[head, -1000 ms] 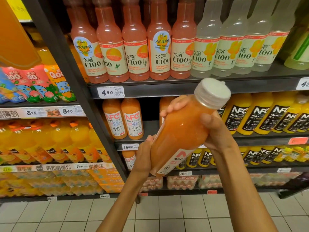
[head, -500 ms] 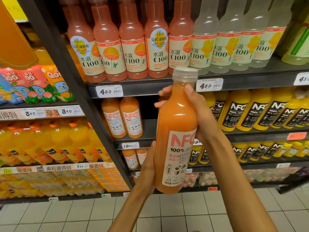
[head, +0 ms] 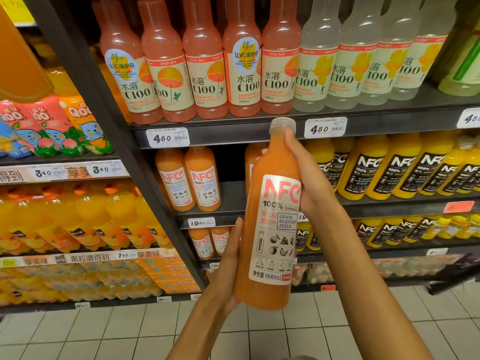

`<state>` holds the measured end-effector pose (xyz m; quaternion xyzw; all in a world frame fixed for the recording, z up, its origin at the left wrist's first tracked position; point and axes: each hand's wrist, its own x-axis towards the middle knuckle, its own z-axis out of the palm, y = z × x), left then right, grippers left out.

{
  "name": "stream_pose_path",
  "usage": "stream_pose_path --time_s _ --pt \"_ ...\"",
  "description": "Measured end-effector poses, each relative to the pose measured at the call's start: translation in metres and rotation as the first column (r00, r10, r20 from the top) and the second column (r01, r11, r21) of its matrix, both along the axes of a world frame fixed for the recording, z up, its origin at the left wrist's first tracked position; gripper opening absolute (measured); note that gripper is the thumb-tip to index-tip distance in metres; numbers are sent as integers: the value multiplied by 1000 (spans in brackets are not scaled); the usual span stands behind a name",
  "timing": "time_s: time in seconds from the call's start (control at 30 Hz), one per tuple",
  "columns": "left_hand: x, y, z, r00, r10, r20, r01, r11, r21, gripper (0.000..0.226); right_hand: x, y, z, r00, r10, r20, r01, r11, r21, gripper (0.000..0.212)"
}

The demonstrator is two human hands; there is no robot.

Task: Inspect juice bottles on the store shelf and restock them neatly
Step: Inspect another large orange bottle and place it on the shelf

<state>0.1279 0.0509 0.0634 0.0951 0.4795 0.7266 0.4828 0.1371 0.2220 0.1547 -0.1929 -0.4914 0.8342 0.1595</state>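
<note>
bottle: NFC guava juice bottle [head: 270, 229] held upright in front of the shelf [head: 233, 203], label facing me
right hand [head: 306, 178]: wrapped round the neck
left hand [head: 228, 268]: cupping the base, fingers look curled
step: label check, probably
next: slot it into the gap beside the two guava bottles [head: 189, 180]

A smooth clear plastic juice bottle [head: 270, 229] with a glossy paper-like label [head: 278, 229], dark matt metal shelving [head: 259, 136], and glossy pale floor tiles [head: 104, 333].
</note>
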Motion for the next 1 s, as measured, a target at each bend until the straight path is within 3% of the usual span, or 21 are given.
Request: stream_pose_path --time_s 0.17,0.27,0.37,0.53,0.63,0.73,0.83,0.9,1.0 --pt "9 -5 3 983 -106 148 92 991 98 94 3 7 -29 996 21 83 -12 994 -112 32" --pt "15 -2 6 957 -120 263 80 985 155 97 1 9 -42 986 53 156 -21 979 -201 27" --pt "16 3 6 933 -135 335 82 982 168 98 -3 12 -52 976 54 210 -16 983 -181 24" --pt "15 5 6 923 -109 368 55 987 154 99 -8 14 -66 966 55 252 0 977 -213 26" --pt "13 4 5 925 -77 371 35 992 119 88 -11 15 -68 971 59 230 -9 977 -212 31" --pt "10 1 4 954 -38 299 17 997 71 69 -13 16 -68 972 67 224 -24 982 -189 38" --pt "7 -1 2 993 -37 115 40 999 -18 48 -11 17 -66 964 78 254 -46 990 -131 43" --pt "6 -1 0 998 -60 -14 59 994 -88 44 -10 16 -67 958 81 273 -64 995 -70 47" --pt "6 -1 -7 995 -54 -87 44 993 -113 47 -7 9 -66 967 50 250 -63 997 44 44"
